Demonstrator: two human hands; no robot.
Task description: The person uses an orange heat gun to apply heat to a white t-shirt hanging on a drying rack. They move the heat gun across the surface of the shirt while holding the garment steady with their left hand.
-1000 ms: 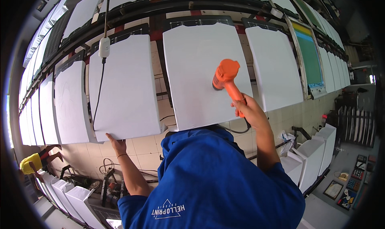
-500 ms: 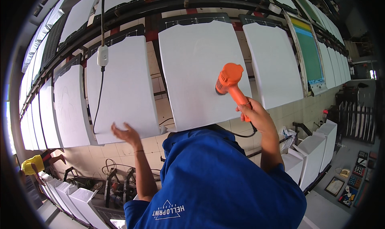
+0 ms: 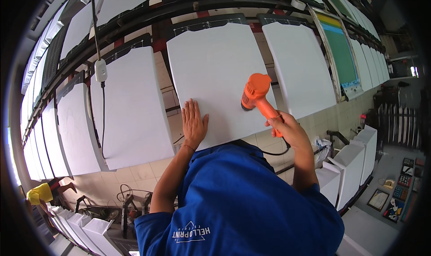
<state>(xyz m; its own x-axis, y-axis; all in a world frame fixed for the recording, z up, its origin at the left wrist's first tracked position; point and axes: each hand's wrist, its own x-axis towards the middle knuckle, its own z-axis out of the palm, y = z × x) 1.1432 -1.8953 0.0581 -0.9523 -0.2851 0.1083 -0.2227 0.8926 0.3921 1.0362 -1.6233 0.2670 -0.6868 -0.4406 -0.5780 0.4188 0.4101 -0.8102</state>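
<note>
An orange heat gun (image 3: 257,87) is gripped by its handle in my right hand (image 3: 287,128). Its dark nozzle points down and left, over the right half of a white fabric-covered board (image 3: 215,67) in front of me. From the handle's lower end a black cord (image 3: 278,153) loops away toward my body. My left hand (image 3: 194,125) lies flat on the near left part of the same board, fingers stretched out and pointing away from me. Nothing is in that hand.
More white-covered boards (image 3: 128,103) stand in a row on both sides. A socket (image 3: 101,70) hangs from a cable at the left. A framed green screen (image 3: 339,54) leans at the right. Someone in yellow (image 3: 39,193) is at the far left.
My left hand has moved right from above the neighbouring board and now rests flat on the middle one. The heat gun has stayed nearly in place; the view has shifted slightly.
</note>
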